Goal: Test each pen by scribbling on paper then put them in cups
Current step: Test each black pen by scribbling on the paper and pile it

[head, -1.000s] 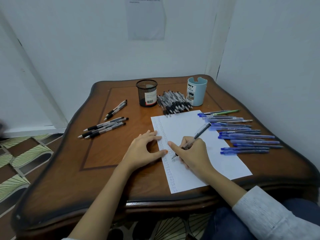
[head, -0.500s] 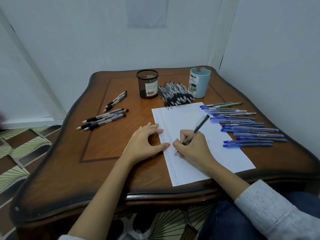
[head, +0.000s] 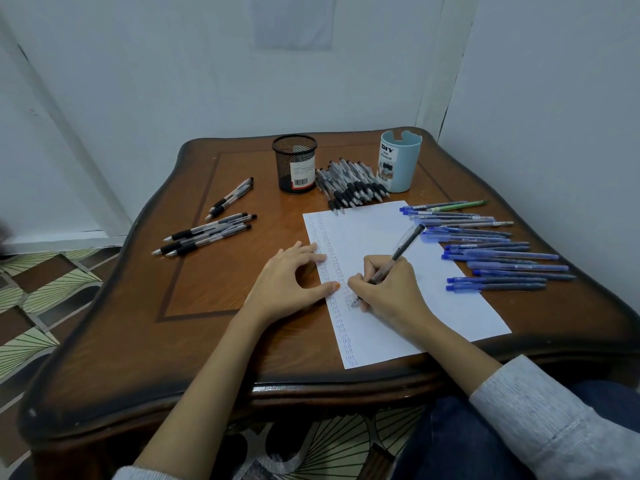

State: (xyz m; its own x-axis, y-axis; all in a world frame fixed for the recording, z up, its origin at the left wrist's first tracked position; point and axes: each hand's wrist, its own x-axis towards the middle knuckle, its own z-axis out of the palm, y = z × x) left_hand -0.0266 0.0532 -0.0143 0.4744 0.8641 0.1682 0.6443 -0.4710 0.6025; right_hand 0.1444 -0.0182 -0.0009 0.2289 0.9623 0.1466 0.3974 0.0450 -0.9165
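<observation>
Right hand: grip closed round one pen, pinched between thumb and forefingers low on the barrel. The heel of the hand rests on the paper.

Pen in hand: slim, dark grey barrel, black at the top end, with a clip along the upper part. It tilts up and away from the person. Its pale tip touches the paper in the left part of the sheet, at the inner column of marks.

Paper: one white sheet lying flat on the desk, its near corner at the desk's front edge. Narrow columns of small, pale scribbles run down its left margin; the rest is blank.

Left hand: grip holds nothing. The fingers are spread, and their tips and the thumb tip press on the paper's left edge.

Black mesh cup: beyond the paper's far-left corner, upright, with a barcode label. I cannot tell what is inside.

Light blue cup: beyond the paper's far edge, upright, with a "DIY" label.

Heap of black-grip pens: between the two cups, tips reaching the paper's far edge.

Blue pens: a row lying to the right of the paper, several tips overlapping its right edge. One green pen lies at the far end of the row.

Two loose groups of black-grip pens: well left of the paper.
</observation>
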